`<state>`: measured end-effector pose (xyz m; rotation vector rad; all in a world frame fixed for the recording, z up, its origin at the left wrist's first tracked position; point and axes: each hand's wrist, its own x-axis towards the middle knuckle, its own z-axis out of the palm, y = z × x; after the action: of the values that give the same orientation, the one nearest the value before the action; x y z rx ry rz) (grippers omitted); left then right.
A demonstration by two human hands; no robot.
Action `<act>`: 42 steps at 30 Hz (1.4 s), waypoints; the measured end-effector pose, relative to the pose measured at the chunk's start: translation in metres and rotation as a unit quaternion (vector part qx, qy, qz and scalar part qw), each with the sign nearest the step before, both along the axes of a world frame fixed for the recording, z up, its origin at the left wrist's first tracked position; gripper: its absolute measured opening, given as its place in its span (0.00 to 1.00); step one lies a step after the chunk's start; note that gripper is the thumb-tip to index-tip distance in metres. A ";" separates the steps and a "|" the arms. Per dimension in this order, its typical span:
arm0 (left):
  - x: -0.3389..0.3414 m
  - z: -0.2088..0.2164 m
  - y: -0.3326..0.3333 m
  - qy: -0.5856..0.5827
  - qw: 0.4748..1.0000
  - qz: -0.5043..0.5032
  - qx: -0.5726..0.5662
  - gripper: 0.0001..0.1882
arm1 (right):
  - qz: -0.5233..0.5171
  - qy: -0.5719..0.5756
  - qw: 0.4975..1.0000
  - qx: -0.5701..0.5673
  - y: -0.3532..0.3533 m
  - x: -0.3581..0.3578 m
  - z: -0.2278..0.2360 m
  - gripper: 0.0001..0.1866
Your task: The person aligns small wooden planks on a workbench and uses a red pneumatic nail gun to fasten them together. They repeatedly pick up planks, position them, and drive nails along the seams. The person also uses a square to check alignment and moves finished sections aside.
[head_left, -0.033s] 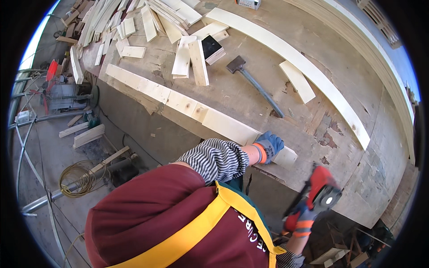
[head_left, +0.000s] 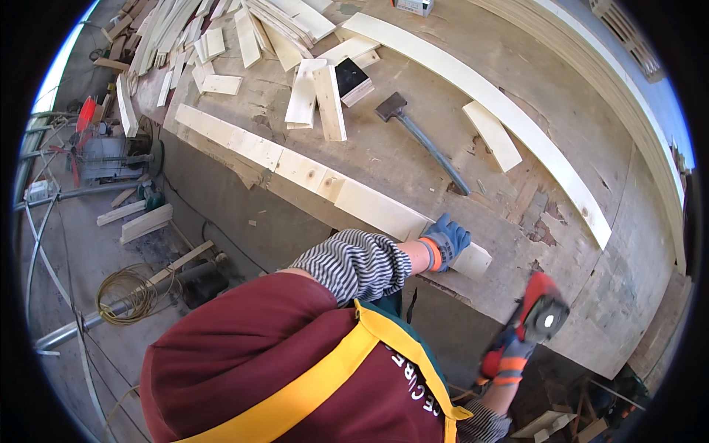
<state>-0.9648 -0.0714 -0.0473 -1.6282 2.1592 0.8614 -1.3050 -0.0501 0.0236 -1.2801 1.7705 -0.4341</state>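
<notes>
My left hand [head_left: 447, 241] wears a blue-grey glove with an orange cuff. Its fingers wrap over a long pale wooden strip [head_left: 380, 210] at the table's near edge, close to the strip's right end. The strip shows several joints along its length. Beyond the table's near edge, at the lower right, my gloved right hand [head_left: 511, 353] grips a red and black nail gun [head_left: 533, 304], held apart from the strip. Motion blurs the tool a little, and its front end cannot be made out. A hammer [head_left: 423, 142] with a long metal handle lies on the table beyond the left hand.
A curved pale board [head_left: 496, 94] and a short board [head_left: 492, 136] lie across the wooden tabletop [head_left: 450, 81]. Loose offcuts [head_left: 221, 83] and stacked boards cover the far left. On the floor at left are coiled cable [head_left: 127, 295], metal tubing and a machine [head_left: 107, 159].
My right hand and the nail gun have shifted slightly to the right. The left hand stays on the strip in nearly the same place.
</notes>
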 end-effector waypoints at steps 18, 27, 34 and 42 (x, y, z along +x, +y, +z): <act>0.399 -0.011 0.022 -0.263 0.807 0.520 -0.097 0.59 | 0.167 0.267 0.870 -0.378 -0.117 0.230 -0.034 0.39; 0.561 -0.008 0.080 -0.259 0.847 0.446 -0.127 0.61 | 0.451 0.240 0.818 -0.266 -0.117 0.646 -0.055 0.53; 0.494 0.003 0.136 -0.006 0.841 0.372 -0.394 0.42 | 0.551 0.141 0.772 -0.285 -0.111 0.609 -0.053 0.49; 0.353 0.018 0.116 0.200 0.881 0.294 -0.313 0.34 | 0.613 0.104 0.759 -0.194 -0.072 0.479 -0.043 0.43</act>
<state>-0.6121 0.0449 -0.0291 -2.7413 2.4000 0.7225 -0.8261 -0.1222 -0.0195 -2.5154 0.6401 0.1431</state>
